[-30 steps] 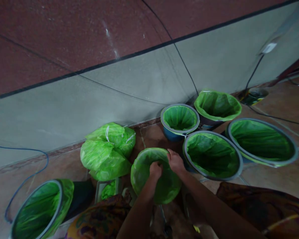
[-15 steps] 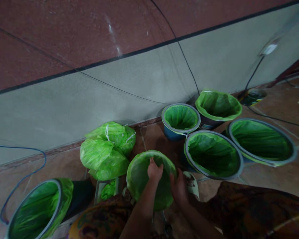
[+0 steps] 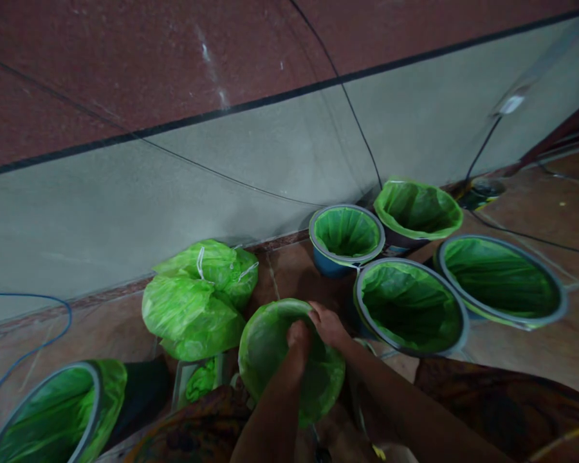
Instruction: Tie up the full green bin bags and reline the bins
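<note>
Between my knees stands a small bin lined with a green plastic bag (image 3: 265, 334), its liner folded over the rim. My left hand (image 3: 299, 337) reaches down inside the lined bin, and its fingers are mostly hidden against the liner. Across the far right part of the rim lies my right hand (image 3: 328, 325), its fingers bent over the edge and gripping the liner there. The body of this bin is largely out of sight below its opening.
Several lined bins stand at the right, among them a grey-rimmed bin (image 3: 359, 299). Filled green bags (image 3: 193, 308) with white ties rest by the wall (image 3: 125, 212). A small tray (image 3: 178, 386) holds green plastic. Another lined bin (image 3: 98, 399) lies tilted at the left.
My right hand has moved from the bin's near right side up to the far right rim. My left hand has gone lower inside the liner. The view has shifted slightly.
</note>
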{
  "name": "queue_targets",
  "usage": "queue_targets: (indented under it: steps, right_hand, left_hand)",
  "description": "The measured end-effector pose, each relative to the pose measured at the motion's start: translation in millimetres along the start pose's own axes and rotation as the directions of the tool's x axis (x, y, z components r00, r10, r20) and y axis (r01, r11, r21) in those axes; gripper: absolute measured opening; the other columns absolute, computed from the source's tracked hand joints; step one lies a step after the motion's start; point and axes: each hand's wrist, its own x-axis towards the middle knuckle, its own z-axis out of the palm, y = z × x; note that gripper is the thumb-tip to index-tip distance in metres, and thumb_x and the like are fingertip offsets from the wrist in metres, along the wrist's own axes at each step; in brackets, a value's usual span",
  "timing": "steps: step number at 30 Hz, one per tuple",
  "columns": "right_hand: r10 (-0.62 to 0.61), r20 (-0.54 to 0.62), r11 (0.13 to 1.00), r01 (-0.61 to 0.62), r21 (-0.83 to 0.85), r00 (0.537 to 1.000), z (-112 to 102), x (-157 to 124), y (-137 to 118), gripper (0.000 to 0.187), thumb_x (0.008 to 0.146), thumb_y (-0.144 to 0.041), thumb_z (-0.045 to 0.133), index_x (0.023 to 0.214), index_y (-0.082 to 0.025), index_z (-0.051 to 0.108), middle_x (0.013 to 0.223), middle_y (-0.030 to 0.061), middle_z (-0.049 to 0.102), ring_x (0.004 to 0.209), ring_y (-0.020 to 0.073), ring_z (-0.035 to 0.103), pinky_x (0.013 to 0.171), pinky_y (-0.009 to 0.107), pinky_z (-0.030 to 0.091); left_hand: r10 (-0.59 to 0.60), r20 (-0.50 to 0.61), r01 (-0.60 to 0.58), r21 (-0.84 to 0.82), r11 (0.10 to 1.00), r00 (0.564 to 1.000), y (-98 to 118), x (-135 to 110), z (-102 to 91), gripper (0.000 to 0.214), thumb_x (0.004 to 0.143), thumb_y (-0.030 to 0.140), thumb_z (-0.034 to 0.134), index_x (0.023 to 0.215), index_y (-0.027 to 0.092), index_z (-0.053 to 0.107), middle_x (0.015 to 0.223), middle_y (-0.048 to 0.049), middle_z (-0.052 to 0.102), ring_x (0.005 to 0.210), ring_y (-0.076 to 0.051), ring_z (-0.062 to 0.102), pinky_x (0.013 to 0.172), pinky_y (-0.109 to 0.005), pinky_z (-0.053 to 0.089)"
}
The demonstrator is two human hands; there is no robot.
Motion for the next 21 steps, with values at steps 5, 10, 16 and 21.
queue_targets:
  steps: [5,10,16,21]
  right_hand:
    - [0.081,-0.045,0.995,-0.083,-0.063,0.996,10,-18,4,0.046,0.096,-0.031,0.040,0.134,-0.009,0.054,0.126,0.0186,0.065,0.112,0.0256,0.065,0.097,0.036,0.047]
    - [0.082,-0.206,0.990,-0.057,0.127,0.975,1,-11,0,0.050,0.097,-0.039,0.034,0.129,-0.010,0.058,0.128,0.0163,0.064,0.119,0.0247,0.060,0.103,0.037,0.045]
    - [0.132,-0.209,0.964,-0.076,0.256,0.969,-17,4,0,0.050,0.098,-0.038,0.027,0.117,-0.015,0.067,0.119,0.0145,0.069,0.112,0.0227,0.064,0.101,0.038,0.047]
    - [0.023,-0.103,0.989,-0.007,0.150,0.994,-11,4,1,0.043,0.097,-0.031,0.032,0.118,-0.016,0.066,0.121,0.0113,0.069,0.112,0.0203,0.064,0.102,0.034,0.045]
  left_hand:
    - [-0.053,-0.055,0.050,-0.049,0.998,0.997,-6,-9,2.8,0.025,0.090,0.029,0.052,0.100,0.016,0.070,0.105,-0.0200,0.072,0.101,-0.031,0.068,0.091,-0.042,0.051]
    - [-0.121,-0.134,0.110,-0.090,0.990,0.983,18,-9,-7.6,0.034,0.091,0.037,0.051,0.116,0.015,0.062,0.112,-0.0175,0.071,0.104,-0.027,0.067,0.089,-0.032,0.051]
    - [-0.072,-0.103,0.069,-0.036,0.997,0.992,21,5,-9.5,0.028,0.093,0.027,0.044,0.095,0.018,0.071,0.105,-0.0137,0.073,0.097,-0.025,0.067,0.085,-0.028,0.049]
    - [-0.060,-0.062,0.058,-0.033,0.998,0.996,7,11,-5.5,0.029,0.091,0.029,0.048,0.091,0.013,0.072,0.099,-0.0176,0.073,0.093,-0.026,0.068,0.082,-0.030,0.050]
